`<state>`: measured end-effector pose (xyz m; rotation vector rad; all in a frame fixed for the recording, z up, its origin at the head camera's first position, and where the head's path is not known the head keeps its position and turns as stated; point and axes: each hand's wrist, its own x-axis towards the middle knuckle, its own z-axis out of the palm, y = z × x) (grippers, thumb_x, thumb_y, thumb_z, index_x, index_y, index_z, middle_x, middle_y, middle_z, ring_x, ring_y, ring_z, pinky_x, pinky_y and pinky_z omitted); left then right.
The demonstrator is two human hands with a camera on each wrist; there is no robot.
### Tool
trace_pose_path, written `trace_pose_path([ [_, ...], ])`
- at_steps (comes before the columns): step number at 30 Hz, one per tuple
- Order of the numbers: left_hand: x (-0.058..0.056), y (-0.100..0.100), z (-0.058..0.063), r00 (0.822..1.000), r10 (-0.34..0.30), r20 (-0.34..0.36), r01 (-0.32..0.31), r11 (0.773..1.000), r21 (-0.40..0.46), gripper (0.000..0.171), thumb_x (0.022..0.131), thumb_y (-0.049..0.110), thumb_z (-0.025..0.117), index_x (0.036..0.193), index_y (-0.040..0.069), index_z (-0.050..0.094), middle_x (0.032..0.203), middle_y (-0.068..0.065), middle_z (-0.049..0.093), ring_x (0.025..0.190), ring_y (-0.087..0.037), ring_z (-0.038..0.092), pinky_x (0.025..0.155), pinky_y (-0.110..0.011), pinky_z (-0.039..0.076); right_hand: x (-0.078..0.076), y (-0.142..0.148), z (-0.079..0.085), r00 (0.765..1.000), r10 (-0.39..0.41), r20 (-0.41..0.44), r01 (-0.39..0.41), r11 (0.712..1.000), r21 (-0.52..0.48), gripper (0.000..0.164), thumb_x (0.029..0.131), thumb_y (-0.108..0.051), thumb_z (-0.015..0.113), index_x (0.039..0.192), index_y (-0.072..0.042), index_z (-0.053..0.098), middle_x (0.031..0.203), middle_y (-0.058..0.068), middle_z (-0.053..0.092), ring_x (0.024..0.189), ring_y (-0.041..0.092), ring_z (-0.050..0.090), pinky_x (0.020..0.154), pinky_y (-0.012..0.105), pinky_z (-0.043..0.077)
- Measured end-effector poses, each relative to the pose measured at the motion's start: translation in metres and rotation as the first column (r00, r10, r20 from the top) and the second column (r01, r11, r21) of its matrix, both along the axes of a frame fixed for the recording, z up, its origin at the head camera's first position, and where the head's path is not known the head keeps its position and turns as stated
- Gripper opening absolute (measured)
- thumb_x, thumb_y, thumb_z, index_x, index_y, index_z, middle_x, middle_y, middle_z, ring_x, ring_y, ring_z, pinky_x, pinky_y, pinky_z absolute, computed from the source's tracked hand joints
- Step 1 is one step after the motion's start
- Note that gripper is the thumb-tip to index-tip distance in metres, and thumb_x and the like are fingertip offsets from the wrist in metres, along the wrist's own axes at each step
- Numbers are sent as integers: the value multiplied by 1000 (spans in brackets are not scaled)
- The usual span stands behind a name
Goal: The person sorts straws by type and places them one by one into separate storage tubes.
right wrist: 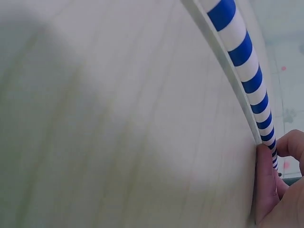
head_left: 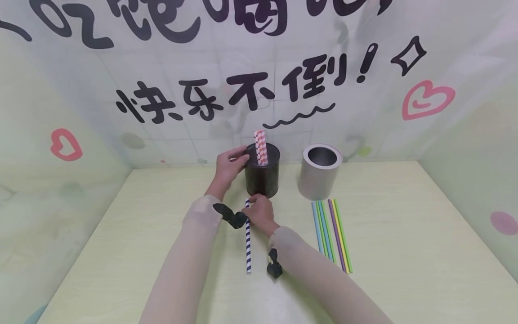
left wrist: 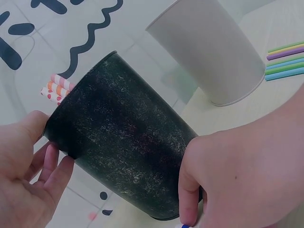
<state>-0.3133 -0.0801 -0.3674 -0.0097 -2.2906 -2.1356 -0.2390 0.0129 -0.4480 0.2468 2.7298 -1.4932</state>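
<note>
A dark canister [head_left: 262, 181] stands near the back wall, with several pink, orange and white patterned paper straws [head_left: 261, 148] sticking up from its mouth. My left hand [head_left: 229, 169] holds the canister at its rim on the left side, thumb over the edge and fingertips on the outer wall [left wrist: 118, 137]. In front of the canister, a blue-and-white striped paper straw [head_left: 248, 252] lies lengthwise toward me. My right hand [head_left: 262, 213] pinches this straw near its far end, close to the canister's base. The right wrist view shows the straw [right wrist: 250, 80] close along the tabletop.
To the right stands a light grey cylindrical canister [head_left: 317, 184] with a thick rim. In front of it lie several blue and green straws [head_left: 323, 229], beside purple, yellow and green straws [head_left: 341, 236]. Behind rises a wall [head_left: 226, 112] with black lettering.
</note>
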Motion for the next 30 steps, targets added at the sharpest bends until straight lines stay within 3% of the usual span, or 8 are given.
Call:
trace_pose_path([
  [7, 1, 1, 0, 1000, 5, 9, -5, 1000, 1, 36, 86, 7, 61, 123, 5, 58, 116, -15, 55, 103, -23, 55, 85, -28, 51, -4, 4, -2, 999, -20, 41, 24, 995, -97, 27, 71, -7, 73, 95, 0, 63, 81, 9, 62, 55, 16, 55, 45, 23, 48],
  [19, 1, 1, 1, 1000, 0, -2, 0, 1000, 9, 36, 86, 5, 61, 122, 4, 58, 114, -16, 55, 101, -23, 56, 84, -27, 51, -8, 8, 4, 989, -51, 136, 86, 960, -265, 25, 74, -5, 70, 98, -1, 65, 84, 11, 62, 55, 18, 57, 43, 27, 52],
  [24, 1, -1, 0, 1000, -3, -6, 3, 1000, -6, 36, 87, 7, 61, 122, 5, 58, 115, -16, 55, 102, -24, 55, 84, -27, 51, -6, 11, 16, 997, -23, 76, 47, 942, -332, 24, 76, -3, 67, 100, -1, 64, 79, 9, 62, 61, 17, 57, 48, 29, 54],
  [30, 1, 0, 1, 1000, 1, -18, -1, 1000, -1, 36, 86, 5, 61, 122, 4, 58, 115, -16, 55, 103, -24, 55, 83, -26, 52, -5, 16, 36, 1000, 0, -8, -3, 899, -439, 27, 74, 2, 63, 102, 1, 64, 76, 7, 59, 61, 14, 54, 50, 39, 56],
])
